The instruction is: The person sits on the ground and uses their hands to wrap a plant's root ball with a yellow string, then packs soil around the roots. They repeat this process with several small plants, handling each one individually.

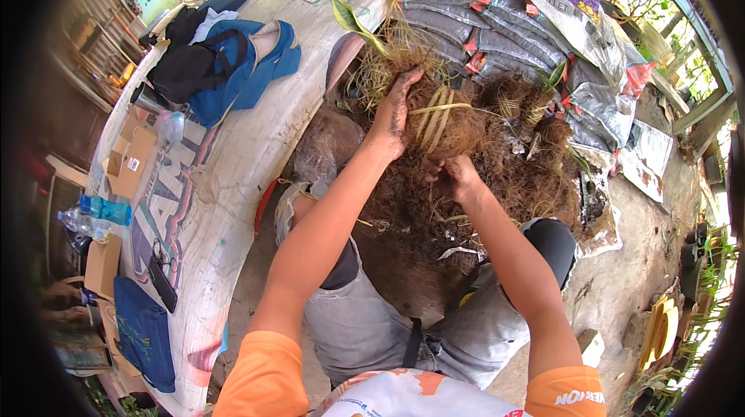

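Observation:
A shaggy brown fibre ball (450, 126) sits between my two hands, bound round with pale yellow-green strips. From its far left end, among stringy roots, a yellow-edged green leaf (351, 21) sticks out. My left hand (394, 113), soiled with dark dirt, grips the ball's left side. My right hand (459, 173) is closed at its near side with fingers bent, and the fingertips are partly hidden. Beneath lies a heap of loose brown fibre and soil (535, 184). Similar tied fibre bundles (552, 138) rest on it to the right, with small green leaves near them.
Grey sacks (512, 29) are stacked behind the heap. Along the left, a white printed sheet (233, 153) carries a blue bag (268, 68), a cardboard box (130, 157), a blue-banded bottle (106, 210) and a dark phone (161, 285). A red thing (264, 206) lies beside my left knee.

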A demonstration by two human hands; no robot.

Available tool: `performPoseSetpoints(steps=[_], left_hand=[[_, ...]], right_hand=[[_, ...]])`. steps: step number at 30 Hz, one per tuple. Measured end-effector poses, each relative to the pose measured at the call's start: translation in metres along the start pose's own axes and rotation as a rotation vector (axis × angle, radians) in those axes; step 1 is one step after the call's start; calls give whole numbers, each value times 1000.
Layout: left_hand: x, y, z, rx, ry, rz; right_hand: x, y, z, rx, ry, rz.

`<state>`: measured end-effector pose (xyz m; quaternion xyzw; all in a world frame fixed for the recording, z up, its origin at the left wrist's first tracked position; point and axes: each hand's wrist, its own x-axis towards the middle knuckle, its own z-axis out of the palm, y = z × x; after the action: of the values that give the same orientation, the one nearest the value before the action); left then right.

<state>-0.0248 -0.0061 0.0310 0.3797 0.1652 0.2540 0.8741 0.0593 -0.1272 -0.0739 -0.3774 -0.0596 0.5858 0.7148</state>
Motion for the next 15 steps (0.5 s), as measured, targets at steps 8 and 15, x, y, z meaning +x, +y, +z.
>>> performPoseSetpoints(steps=[8,15], left_hand=[[0,20,-22,301,0,175],[13,11,-27,350,27,319]], right_hand=[[-47,-74,51,-306,247,-183],[-72,-68,75,-455,157,-301]])
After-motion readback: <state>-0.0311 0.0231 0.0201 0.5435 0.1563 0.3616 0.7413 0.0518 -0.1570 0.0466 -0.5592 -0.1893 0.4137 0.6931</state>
